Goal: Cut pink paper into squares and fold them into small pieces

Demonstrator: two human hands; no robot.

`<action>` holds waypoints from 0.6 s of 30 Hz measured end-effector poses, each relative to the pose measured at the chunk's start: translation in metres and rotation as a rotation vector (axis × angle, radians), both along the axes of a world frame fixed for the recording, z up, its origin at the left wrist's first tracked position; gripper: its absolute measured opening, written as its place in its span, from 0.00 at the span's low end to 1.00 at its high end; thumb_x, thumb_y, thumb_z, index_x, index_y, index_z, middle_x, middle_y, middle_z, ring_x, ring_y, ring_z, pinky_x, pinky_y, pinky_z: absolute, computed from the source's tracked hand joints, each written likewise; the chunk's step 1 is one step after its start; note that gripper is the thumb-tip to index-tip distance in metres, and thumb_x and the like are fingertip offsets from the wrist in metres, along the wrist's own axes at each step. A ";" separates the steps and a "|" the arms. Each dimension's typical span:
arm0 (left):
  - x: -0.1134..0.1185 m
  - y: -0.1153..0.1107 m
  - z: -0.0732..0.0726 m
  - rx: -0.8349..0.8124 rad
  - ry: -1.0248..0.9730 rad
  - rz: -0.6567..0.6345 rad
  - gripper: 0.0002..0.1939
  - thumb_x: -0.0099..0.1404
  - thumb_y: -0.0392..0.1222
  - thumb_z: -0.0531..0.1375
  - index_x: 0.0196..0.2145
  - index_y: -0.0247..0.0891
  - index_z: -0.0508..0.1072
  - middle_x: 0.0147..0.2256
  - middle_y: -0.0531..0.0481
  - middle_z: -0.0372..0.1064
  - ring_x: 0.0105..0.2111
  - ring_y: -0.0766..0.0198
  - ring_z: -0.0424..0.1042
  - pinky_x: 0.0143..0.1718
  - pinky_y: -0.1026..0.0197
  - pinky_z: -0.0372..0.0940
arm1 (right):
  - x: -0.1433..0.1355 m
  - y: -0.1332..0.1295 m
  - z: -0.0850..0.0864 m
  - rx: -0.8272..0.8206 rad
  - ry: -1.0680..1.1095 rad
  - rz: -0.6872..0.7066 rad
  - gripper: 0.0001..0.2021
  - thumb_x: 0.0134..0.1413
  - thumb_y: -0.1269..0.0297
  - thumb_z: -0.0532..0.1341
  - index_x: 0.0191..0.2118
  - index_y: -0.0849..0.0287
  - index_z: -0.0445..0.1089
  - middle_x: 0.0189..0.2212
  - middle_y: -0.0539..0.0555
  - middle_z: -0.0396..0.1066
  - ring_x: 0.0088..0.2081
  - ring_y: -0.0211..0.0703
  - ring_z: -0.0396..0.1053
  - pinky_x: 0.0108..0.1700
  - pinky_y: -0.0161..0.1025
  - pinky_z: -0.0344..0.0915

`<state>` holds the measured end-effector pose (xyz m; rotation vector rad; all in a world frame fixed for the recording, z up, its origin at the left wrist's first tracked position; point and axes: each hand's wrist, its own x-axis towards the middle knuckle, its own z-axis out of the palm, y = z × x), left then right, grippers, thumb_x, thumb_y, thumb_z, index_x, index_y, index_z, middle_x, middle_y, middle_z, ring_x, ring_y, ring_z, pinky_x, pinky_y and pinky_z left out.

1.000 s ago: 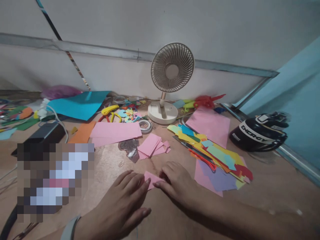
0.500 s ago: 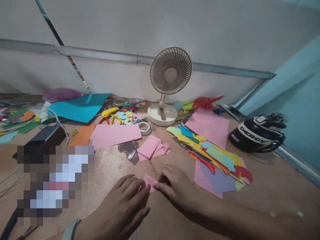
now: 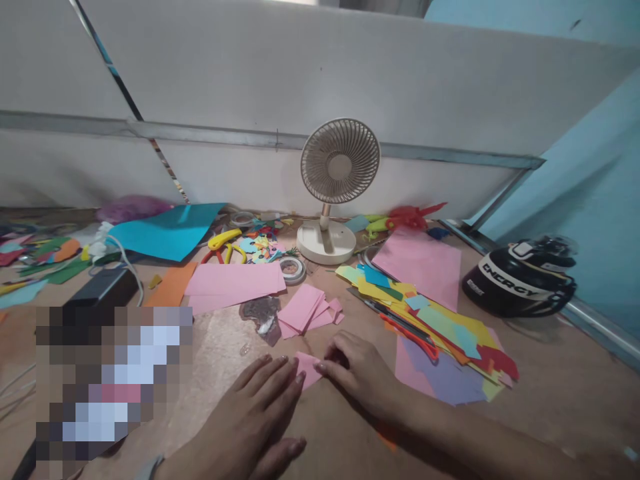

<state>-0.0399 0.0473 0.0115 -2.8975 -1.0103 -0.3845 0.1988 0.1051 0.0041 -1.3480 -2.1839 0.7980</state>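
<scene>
A small piece of pink paper (image 3: 309,371) lies on the table between my two hands. My left hand (image 3: 255,407) rests flat with its fingers stretched out, the fingertips over the paper's left edge and the thumb apart. The thumb and curled fingers of my right hand (image 3: 357,377) pinch the paper's right edge. Just beyond my hands is a loose stack of pink paper strips (image 3: 303,310). Part of the held piece is hidden under my left fingers.
A white fan (image 3: 340,167) stands at the back. Right of my hands lie orange-handled scissors (image 3: 425,347) among coloured paper scraps (image 3: 450,327). A black jug (image 3: 517,283) stands far right. Left are pink sheets (image 3: 235,280), tape (image 3: 291,269) and a pixelated patch.
My left hand has flattened, its fingers straighter and its thumb further out. My right hand keeps its pinch at the paper's edge. The camera view has tilted up a little.
</scene>
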 end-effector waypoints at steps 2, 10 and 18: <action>0.000 0.000 0.001 -0.020 -0.002 0.008 0.30 0.72 0.56 0.55 0.65 0.37 0.60 0.60 0.40 0.66 0.58 0.48 0.66 0.58 0.47 0.62 | -0.001 0.000 0.001 -0.060 0.039 -0.017 0.07 0.58 0.67 0.63 0.30 0.58 0.66 0.27 0.49 0.70 0.30 0.40 0.67 0.33 0.36 0.59; 0.010 0.005 0.024 -0.110 0.004 0.004 0.23 0.72 0.53 0.55 0.57 0.36 0.68 0.53 0.40 0.72 0.52 0.47 0.70 0.57 0.44 0.62 | -0.003 -0.004 0.008 -0.191 -0.059 -0.068 0.09 0.50 0.62 0.68 0.37 0.57 0.70 0.30 0.49 0.73 0.32 0.42 0.68 0.31 0.35 0.56; 0.025 0.012 0.015 -0.173 -0.041 0.093 0.08 0.66 0.43 0.59 0.42 0.39 0.71 0.41 0.48 0.72 0.42 0.52 0.71 0.49 0.46 0.66 | -0.005 -0.006 0.006 -0.117 -0.097 -0.023 0.04 0.56 0.66 0.60 0.32 0.58 0.70 0.27 0.50 0.73 0.29 0.40 0.68 0.29 0.34 0.54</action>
